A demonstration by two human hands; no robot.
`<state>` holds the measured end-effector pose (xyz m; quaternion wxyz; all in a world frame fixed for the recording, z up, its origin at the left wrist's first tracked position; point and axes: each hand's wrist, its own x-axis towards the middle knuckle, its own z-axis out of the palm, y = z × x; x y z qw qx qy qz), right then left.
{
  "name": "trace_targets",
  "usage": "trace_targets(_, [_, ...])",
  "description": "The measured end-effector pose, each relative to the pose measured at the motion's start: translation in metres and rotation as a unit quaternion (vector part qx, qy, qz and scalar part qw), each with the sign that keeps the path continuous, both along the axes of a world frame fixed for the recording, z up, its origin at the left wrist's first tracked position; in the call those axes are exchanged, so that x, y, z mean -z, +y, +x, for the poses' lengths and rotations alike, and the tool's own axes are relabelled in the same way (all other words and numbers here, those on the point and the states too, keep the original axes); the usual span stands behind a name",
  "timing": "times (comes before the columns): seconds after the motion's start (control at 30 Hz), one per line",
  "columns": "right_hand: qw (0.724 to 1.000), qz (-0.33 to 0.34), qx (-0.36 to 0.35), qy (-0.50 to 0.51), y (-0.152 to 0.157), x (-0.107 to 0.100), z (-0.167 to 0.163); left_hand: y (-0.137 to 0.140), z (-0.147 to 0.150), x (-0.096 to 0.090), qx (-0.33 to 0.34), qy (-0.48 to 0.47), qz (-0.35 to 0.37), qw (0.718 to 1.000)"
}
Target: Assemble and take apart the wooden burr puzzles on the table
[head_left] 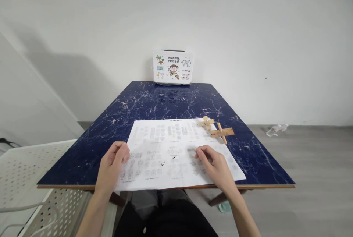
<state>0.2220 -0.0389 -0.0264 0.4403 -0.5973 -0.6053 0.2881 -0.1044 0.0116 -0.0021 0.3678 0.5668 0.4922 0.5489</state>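
Note:
A large white printed sheet with rows of small grey diagrams lies at the table's near edge. My left hand rests at its left edge, fingers loosely curled in, with nothing visible in them. On the right part of the sheet lies my right hand, its fingers bent and thumb close to the index finger; no object shows in it. Beyond that hand are a small light wooden cross-shaped piece and a larger wooden cross with a round rod through it. Two small dark thin bits or marks show mid-sheet.
The blue marbled table stands against a white wall. At its far edge is a white case with cartoon prints. A white perforated surface with cables adjoins on the left. Clear crumpled plastic lies on the floor at right.

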Motion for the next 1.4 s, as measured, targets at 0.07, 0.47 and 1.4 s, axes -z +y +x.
trace_targets(0.07, [1.000,0.000,-0.005,-0.004,0.000,0.000,0.000,-0.001,0.001,-0.001,0.001,0.005,-0.003,1.000])
trace_targets(0.47, [0.986,0.129,0.050,-0.094,0.059,0.002,0.004,-0.021,0.032,-0.044,0.136,-0.331,-0.108,0.927])
trace_targets(1.4, [0.900,-0.077,-0.302,0.305,0.097,-0.048,-0.029,-0.002,0.054,-0.027,0.115,-0.301,-0.150,0.935])
